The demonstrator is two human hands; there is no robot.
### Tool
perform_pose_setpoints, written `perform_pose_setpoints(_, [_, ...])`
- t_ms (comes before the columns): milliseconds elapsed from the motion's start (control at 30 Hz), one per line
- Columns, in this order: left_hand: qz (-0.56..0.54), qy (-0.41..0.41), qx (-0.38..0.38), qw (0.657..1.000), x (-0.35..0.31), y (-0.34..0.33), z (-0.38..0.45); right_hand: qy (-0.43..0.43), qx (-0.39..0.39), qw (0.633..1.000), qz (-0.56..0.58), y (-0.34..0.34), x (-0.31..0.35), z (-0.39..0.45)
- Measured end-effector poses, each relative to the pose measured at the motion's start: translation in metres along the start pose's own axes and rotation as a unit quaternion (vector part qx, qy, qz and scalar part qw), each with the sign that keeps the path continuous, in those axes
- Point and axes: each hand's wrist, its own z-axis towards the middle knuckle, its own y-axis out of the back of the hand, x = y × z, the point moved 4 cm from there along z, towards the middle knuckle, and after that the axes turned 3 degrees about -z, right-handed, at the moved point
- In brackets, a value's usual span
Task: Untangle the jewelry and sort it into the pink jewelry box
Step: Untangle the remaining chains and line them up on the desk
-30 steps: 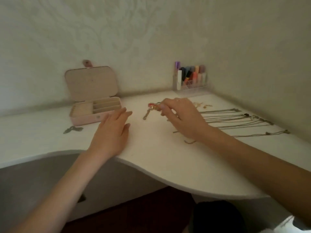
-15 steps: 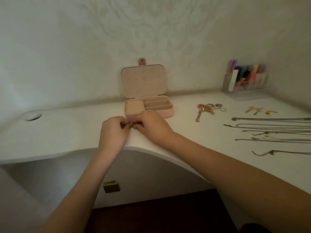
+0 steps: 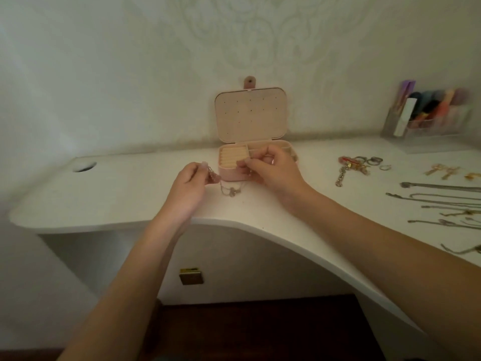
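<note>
Hands (image 3: 188,185) (image 3: 270,166) pinch tangled chain (image 3: 230,190); box (image 3: 229,174) partly hidden, knot seemingly blurred.

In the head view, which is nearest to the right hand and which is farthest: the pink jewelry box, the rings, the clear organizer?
From the right hand:
1. Pink jewelry box, directly behind the hand and partly hidden by it.
2. Rings, to its right on the desk.
3. Clear organizer, far right by the wall.
</note>
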Motion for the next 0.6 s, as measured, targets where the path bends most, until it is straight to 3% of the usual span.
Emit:
perform_pose_setpoints(100, [-0.042,0.021,-0.002,0.999,-0.004,-0.004,0.000,-0.046,-0.021,0.996,0.075,0.002,0.002,-0.002])
perform_pose_setpoints(200, [-0.181,0.063,-0.014,0.981,-0.003,-0.006,0.005,-0.058,-0.051,0.993,0.087,0.004,0.003,-0.002])
perform_pose_setpoints(333, [-0.434,0.191,0.020,0.880,-0.001,-0.025,0.004,-0.055,-0.082,0.990,0.099,0.009,0.005,-0.003])
perform_pose_setpoints(400, [-0.487,0.216,0.029,0.846,-0.002,-0.031,0.003,-0.053,-0.087,0.990,0.101,0.010,0.006,-0.003])
perform_pose_setpoints(467, [-0.492,0.217,0.020,0.843,-0.002,-0.031,0.002,-0.048,-0.090,0.989,0.109,0.011,0.006,-0.004])
perform_pose_setpoints(600, [-0.449,0.202,0.024,0.870,-0.002,-0.032,0.001,-0.064,-0.106,0.988,0.095,0.015,0.006,-0.003])
